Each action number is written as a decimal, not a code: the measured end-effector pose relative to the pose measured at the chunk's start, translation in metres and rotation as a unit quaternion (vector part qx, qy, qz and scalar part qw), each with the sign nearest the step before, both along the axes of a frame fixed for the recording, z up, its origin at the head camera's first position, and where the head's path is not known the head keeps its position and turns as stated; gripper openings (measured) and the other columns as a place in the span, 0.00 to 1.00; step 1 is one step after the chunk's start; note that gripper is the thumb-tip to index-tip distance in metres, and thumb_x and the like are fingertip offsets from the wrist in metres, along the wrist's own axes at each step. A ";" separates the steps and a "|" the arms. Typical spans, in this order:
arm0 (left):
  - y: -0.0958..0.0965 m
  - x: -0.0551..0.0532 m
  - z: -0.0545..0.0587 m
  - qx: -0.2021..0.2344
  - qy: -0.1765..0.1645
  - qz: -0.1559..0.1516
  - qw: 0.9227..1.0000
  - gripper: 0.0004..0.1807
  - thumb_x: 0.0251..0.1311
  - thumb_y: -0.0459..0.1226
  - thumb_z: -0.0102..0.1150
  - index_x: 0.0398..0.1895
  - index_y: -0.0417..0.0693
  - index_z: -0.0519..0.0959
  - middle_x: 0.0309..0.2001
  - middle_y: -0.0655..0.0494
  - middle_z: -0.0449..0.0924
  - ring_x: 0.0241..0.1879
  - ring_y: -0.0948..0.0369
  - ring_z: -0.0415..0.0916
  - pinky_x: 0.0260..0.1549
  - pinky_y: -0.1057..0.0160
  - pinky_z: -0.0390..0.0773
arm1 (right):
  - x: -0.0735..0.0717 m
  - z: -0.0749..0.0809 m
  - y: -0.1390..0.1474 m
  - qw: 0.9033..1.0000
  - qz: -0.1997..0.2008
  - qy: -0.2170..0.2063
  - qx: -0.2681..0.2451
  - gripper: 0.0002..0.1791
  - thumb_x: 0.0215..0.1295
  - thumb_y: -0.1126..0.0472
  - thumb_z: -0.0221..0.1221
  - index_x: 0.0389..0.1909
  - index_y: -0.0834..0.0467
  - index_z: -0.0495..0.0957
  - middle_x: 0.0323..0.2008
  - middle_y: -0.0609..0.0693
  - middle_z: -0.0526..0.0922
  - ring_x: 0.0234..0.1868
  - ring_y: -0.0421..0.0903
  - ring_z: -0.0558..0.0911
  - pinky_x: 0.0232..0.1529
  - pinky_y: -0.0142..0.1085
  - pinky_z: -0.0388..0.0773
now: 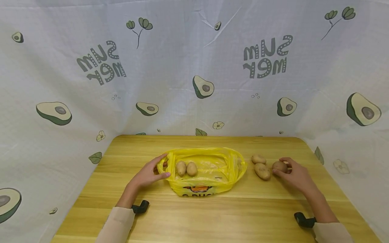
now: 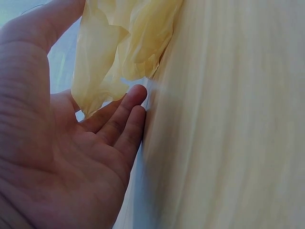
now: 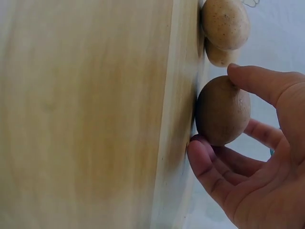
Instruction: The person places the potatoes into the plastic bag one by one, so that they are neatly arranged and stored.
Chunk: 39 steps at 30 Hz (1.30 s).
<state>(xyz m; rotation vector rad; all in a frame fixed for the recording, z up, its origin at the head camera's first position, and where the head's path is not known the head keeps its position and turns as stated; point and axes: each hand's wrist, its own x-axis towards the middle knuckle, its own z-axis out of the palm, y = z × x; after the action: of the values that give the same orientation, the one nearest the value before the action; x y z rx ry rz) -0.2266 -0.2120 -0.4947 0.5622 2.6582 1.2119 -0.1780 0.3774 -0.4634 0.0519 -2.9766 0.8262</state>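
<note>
In the head view, your bag [image 1: 209,184] stands open on the table [image 1: 194,219], its long axis running left to right, two potatoes [image 1: 181,168] in its left half. Your left hand [image 1: 149,172] touches its left end. Your right hand [image 1: 296,175] grasps a potato [image 1: 279,166] well right of the bag, with two loose ones [image 1: 262,171] between.

In the left wrist view, your fingers straddle the plastic; you can't tell whether they pinch it.

In the right wrist view, your thumb and fingers flank the held potato, near the tabletop.

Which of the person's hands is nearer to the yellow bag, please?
Left. The left hand touches the yellow bag at its left end; the right hand is beyond its right end, holding a potato.
</note>
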 end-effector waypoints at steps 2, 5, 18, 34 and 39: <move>0.000 0.000 0.000 0.000 -0.002 0.000 1.000 0.50 0.62 0.59 0.67 0.83 0.61 0.55 0.81 0.46 0.56 0.79 0.43 0.55 0.72 0.36 0.63 | 0.000 0.000 0.000 1.000 0.000 0.000 0.003 0.37 0.71 0.46 0.64 0.66 0.69 0.68 0.54 0.79 0.78 0.52 0.73 0.81 0.47 0.61 0.81; 0.000 0.000 0.000 -0.001 0.003 -0.002 1.000 0.50 0.62 0.59 0.67 0.83 0.60 0.54 0.81 0.46 0.56 0.79 0.42 0.55 0.72 0.36 0.63 | 0.000 0.000 0.000 1.000 -0.001 -0.002 0.006 0.38 0.71 0.46 0.64 0.66 0.71 0.67 0.56 0.80 0.77 0.52 0.73 0.81 0.48 0.61 0.81; 0.000 -0.002 0.000 0.005 0.014 -0.014 1.000 0.50 0.63 0.57 0.67 0.83 0.57 0.55 0.81 0.45 0.57 0.79 0.42 0.55 0.73 0.36 0.61 | 0.008 0.008 -0.003 0.999 -0.023 -0.027 -0.015 0.42 0.69 0.46 0.66 0.66 0.78 0.67 0.57 0.79 0.76 0.51 0.70 0.82 0.42 0.51 0.84; -0.001 0.002 0.006 0.009 -0.001 -0.006 1.000 0.50 0.62 0.56 0.68 0.83 0.57 0.55 0.81 0.46 0.56 0.79 0.42 0.55 0.72 0.36 0.63 | 0.005 0.015 -0.011 0.999 -0.022 0.010 -0.045 0.40 0.65 0.44 0.69 0.67 0.68 0.71 0.58 0.70 0.79 0.50 0.61 0.82 0.34 0.30 0.76; -0.001 0.000 0.005 0.007 0.000 -0.009 1.000 0.49 0.63 0.56 0.67 0.83 0.58 0.55 0.81 0.45 0.56 0.79 0.42 0.56 0.71 0.36 0.64 | 0.003 0.023 -0.019 0.998 -0.017 0.016 -0.056 0.40 0.64 0.44 0.70 0.67 0.66 0.72 0.59 0.69 0.79 0.51 0.61 0.81 0.34 0.29 0.76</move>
<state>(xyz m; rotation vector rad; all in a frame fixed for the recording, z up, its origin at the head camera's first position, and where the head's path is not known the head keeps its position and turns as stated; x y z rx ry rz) -0.2261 -0.2129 -0.4900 0.5863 2.6411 1.2269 -0.1746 0.3587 -0.4404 0.0112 -2.8873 0.9768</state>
